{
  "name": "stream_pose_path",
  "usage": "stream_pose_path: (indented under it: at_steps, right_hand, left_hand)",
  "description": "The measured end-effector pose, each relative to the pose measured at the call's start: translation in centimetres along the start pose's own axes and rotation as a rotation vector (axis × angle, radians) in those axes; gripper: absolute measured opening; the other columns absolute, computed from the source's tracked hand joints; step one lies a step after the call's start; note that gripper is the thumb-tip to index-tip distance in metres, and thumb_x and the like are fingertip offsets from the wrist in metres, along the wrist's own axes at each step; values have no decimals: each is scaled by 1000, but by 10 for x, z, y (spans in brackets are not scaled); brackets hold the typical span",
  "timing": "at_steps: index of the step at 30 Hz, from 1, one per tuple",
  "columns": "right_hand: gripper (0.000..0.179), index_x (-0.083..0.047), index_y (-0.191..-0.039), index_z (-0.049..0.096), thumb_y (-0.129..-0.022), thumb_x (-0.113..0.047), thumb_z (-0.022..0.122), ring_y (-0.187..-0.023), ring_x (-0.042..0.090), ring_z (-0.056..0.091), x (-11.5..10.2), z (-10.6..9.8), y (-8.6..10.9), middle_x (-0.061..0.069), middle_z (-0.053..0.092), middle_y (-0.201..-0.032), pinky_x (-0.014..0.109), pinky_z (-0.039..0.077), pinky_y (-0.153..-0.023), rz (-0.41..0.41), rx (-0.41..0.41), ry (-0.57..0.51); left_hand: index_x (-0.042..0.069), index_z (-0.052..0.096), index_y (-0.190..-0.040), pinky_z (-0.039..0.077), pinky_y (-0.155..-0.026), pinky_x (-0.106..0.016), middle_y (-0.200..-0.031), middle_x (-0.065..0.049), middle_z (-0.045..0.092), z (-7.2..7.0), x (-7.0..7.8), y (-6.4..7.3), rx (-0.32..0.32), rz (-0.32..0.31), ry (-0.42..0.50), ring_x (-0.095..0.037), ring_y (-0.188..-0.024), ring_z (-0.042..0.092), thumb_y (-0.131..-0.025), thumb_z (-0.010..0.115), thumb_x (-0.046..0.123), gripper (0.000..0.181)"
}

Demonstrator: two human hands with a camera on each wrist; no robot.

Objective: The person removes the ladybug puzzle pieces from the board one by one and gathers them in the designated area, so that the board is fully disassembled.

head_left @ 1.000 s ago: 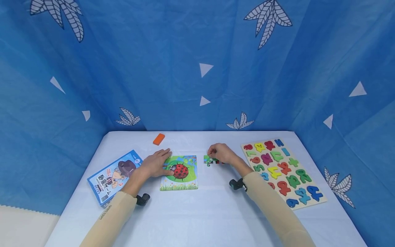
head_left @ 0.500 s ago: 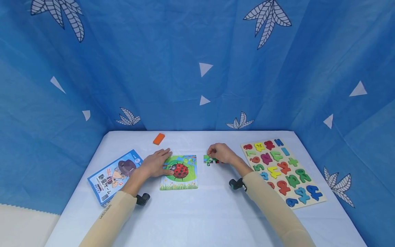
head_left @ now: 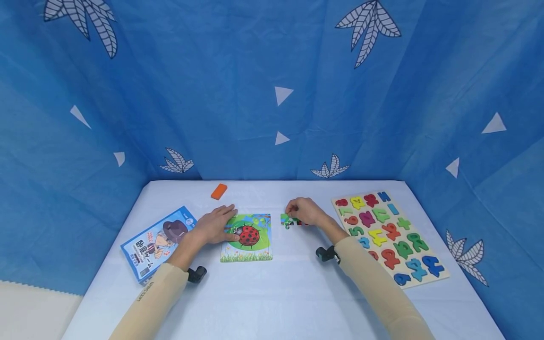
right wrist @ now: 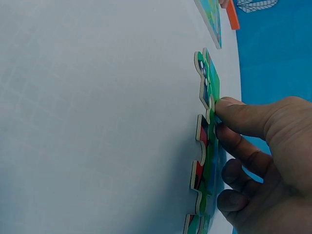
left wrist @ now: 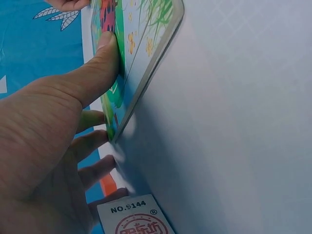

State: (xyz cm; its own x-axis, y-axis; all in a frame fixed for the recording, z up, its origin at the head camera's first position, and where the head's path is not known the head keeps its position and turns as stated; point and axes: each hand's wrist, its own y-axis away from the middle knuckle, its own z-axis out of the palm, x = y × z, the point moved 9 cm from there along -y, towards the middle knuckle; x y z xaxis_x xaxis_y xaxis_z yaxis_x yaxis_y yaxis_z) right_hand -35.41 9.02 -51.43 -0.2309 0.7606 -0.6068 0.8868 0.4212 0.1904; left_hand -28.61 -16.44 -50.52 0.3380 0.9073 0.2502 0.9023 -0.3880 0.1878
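A square ladybug picture puzzle (head_left: 255,250) lies flat near the middle of the white table. My left hand (head_left: 214,225) rests at its left side, thumb on the picture and fingers spread along the far left edge. The left wrist view shows the thumb (left wrist: 105,58) pressing the puzzle's face. Right of the puzzle, several loose jigsaw pieces (right wrist: 202,139) with green, red and black print lie together. My right hand (head_left: 307,211) is over them, thumb and forefinger pinching a green jigsaw piece (right wrist: 213,78) while the other fingers curl. The hand partly hides the pieces in the head view.
A blue game box (head_left: 148,252) lies by the left forearm, its white end (left wrist: 134,214) near the left fingers. Farther back sits an orange block (head_left: 218,191). A wooden number board (head_left: 397,224) lies right of the right arm. Blue cloth (head_left: 238,94) surrounds the table's back and sides.
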Motion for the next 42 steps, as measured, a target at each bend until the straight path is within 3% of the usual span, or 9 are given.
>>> stream_pose_path:
  at_steps: [16,24,27,32,35,38,42]
  right_hand:
    - [5,-20,-94,74,-96,-20,69,-84,15,57,-5,-3,2,-5,67,-88,31,48,-79,-16,7,31]
    - [6,-15,-95,74,-96,-18,69,-70,14,57,-33,-1,13,-3,66,-85,29,49,-61,-111,0,6]
    - [6,-13,-96,74,-96,-16,69,-71,13,57,-46,8,17,-5,67,-87,27,49,-62,-154,-22,7]
    - [8,-15,-100,76,-96,-16,68,-78,9,58,-66,27,23,-7,71,-94,27,49,-71,-267,-63,59]
    - [11,-15,-104,77,-95,-17,70,-79,8,56,-76,38,26,-7,69,-92,28,49,-74,-307,-92,83]
    - [18,-14,-108,76,-91,-18,75,-77,8,56,-80,47,29,-7,66,-86,28,48,-72,-295,-112,91]
    - [31,-13,-115,75,-86,-24,80,-72,8,54,-81,55,31,-9,61,-81,26,47,-68,-263,-119,138]
  left_hand:
    - [17,46,-152,32,-113,-64,-162,-12,33,0,3,-2,27,9,69,-39,-149,28,-83,80,48,83]
    - [25,60,-142,34,-111,-63,-158,-10,40,-2,24,3,71,187,81,-35,-146,35,-86,81,33,60]
    - [28,69,-132,37,-109,-59,-151,-7,49,-2,32,5,83,236,81,-32,-140,42,-87,80,27,46]
    - [28,77,-118,44,-107,-49,-131,1,62,0,37,10,80,252,113,-23,-126,53,-90,77,19,29]
    - [28,77,-118,47,-106,-44,-126,5,63,0,43,14,100,310,89,-19,-122,57,-90,77,13,31]
    - [30,74,-123,48,-106,-45,-130,1,63,1,54,20,120,416,36,-22,-125,57,-91,73,7,39]
    - [34,67,-134,42,-111,-52,-150,-7,52,11,60,26,46,469,13,-31,-141,45,-93,61,-5,57]
